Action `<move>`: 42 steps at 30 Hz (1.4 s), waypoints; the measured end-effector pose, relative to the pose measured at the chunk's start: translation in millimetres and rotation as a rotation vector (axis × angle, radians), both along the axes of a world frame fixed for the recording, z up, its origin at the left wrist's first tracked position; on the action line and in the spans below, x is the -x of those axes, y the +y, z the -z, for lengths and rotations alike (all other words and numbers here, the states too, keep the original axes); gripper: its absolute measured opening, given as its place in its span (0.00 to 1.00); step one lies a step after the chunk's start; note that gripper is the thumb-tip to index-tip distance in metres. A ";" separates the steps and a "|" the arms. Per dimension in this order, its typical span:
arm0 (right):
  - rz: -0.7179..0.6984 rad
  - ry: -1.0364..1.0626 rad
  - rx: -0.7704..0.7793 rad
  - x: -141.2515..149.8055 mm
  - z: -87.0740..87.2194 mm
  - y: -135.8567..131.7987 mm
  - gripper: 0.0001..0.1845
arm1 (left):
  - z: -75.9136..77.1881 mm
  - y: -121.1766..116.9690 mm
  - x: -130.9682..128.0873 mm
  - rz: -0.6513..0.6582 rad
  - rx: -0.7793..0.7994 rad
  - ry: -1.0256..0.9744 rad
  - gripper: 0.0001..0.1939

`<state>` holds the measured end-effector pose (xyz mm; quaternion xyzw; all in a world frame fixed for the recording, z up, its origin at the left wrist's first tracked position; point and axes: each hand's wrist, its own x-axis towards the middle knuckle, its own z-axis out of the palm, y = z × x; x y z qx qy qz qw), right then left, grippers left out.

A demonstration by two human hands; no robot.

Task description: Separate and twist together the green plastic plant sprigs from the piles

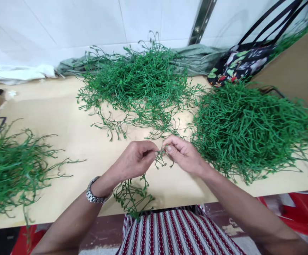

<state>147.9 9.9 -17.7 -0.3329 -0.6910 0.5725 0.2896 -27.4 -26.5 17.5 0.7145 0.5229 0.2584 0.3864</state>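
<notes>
Over the middle of the table my left hand [136,159] and my right hand [183,154] almost meet, fingertips pinched. Between them is a small green plastic plant stem [160,159], with thin curled sprigs hanging below the fingers. Both hands grip it, though the fingers partly hide it. Just under my left wrist, another branched green piece [134,196] lies at the table's front edge. Beyond my hands, a loose heap of green stems [135,78] spreads along the back. Close to my right forearm sits a larger, denser pile of green stems [249,127].
A further pile of green stems [7,166] lies at the left end of the table [71,141]. A flowered black bag [241,63] stands at the back right, beside a cardboard box [297,63]. Grey-green cloth [201,58] runs along the tiled wall. Red stools [300,216] show below.
</notes>
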 end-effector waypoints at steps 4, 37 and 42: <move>0.013 0.125 0.139 8.7 16.1 -14.3 0.16 | 6.6 -0.4 -1.6 -0.055 0.044 -0.037 0.10; 0.107 -0.118 -0.156 3.3 3.6 -14.9 0.10 | 15.6 -6.3 -9.7 -0.241 0.166 -0.373 0.08; 0.344 -0.033 -0.128 16.8 9.9 -24.0 0.08 | 24.9 -9.6 -17.1 -0.300 0.158 -0.385 0.10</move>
